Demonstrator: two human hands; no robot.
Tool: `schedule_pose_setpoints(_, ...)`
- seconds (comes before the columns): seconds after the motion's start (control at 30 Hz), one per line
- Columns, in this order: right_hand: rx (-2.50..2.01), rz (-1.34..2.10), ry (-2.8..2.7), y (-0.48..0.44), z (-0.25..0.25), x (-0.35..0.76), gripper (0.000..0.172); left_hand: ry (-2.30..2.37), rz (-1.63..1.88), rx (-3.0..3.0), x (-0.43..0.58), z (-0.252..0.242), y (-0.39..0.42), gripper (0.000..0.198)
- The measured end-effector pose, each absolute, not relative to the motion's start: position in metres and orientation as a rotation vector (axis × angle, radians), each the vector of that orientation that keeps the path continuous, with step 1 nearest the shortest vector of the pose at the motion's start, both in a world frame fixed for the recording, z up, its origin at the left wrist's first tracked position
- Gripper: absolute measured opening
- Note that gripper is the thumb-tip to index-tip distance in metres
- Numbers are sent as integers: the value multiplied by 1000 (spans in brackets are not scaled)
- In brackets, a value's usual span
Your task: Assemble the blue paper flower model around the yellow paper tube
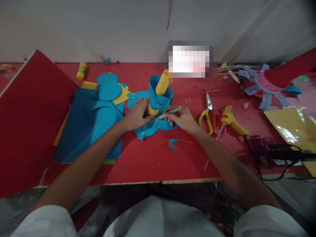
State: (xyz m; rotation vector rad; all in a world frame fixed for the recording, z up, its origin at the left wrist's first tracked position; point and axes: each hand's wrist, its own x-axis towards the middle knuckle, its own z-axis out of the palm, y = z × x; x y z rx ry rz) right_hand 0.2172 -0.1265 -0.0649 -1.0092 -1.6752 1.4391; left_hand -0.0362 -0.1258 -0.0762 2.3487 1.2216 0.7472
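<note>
A blue paper flower with wide rounded petals lies on the red table, small pale star-like marks on it. From its middle rises a yellow paper tube, ringed by a curled blue paper collar. My left hand grips the flower near the tube's base, thumb and fingers to either side. In my right hand is a slim whitish pen, pinched between the fingers. Its tip points down-left at a star mark on a petal; whether it touches cannot be made out.
Blue paper sheets and cut shapes lie left, beside a red board. A glue stick stands behind. At right are scissors, a yellow glue gun with a cord, a yellow packet and a paper-trimmed red cone.
</note>
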Motion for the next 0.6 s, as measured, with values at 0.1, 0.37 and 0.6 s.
schedule_pose_setpoints(0.1, -1030, 1448, -1665, -126, -66, 217, 31, 1227, 729, 2347, -37, -77, -125, 62)
schedule_pose_setpoints(0.37, -1040, 1443, -1664, -127, -63, 216, 28, 1234, 741, 2334, -36, -76, -125, 61)
schedule_pose_setpoints(0.6, -1052, 1431, -1650, -126, -64, 215, 27, 1235, 738, 2331, -36, -77, -125, 61)
